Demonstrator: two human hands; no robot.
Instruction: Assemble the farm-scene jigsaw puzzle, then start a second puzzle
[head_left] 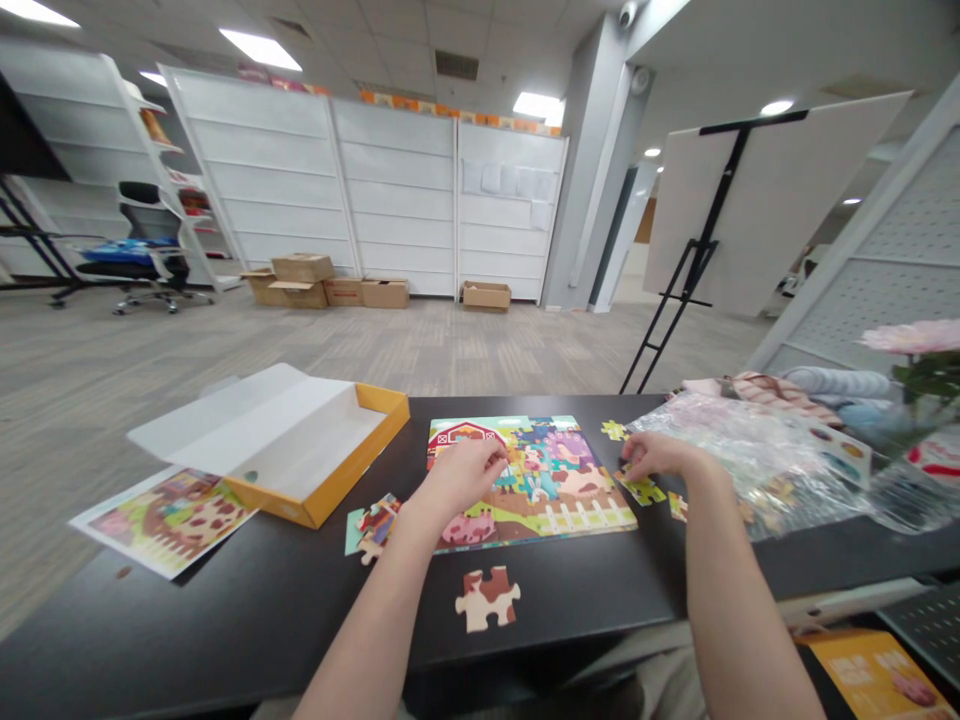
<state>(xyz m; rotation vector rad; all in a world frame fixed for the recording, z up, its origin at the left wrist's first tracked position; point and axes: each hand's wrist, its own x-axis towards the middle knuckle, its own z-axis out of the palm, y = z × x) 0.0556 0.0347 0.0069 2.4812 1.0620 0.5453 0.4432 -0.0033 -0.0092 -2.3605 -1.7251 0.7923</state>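
Observation:
A farm-scene jigsaw puzzle [544, 480] lies on the black table with a red barn, animals and a white fence. My left hand [474, 472] is over its left half, fingers curled together; whatever they hold, if anything, is hidden. To the right of the puzzle, my right hand [656, 456] pinches at a yellow-green puzzle piece [646, 490] by the board's edge. Another yellow-green piece [614, 430] rests just beyond that hand. A brown-and-cream piece [488, 600] lies in front of the board. More loose pieces [375, 522] sit left of it, partly behind my left forearm.
An open yellow box [360, 450] stands at the left, beside a printed picture sheet [169, 515]. Crumpled clear plastic [772, 460], rolled cloths [836, 385] and a glass vase [919, 480] with a pink flower crowd the right. An easel [701, 245] stands beyond the table.

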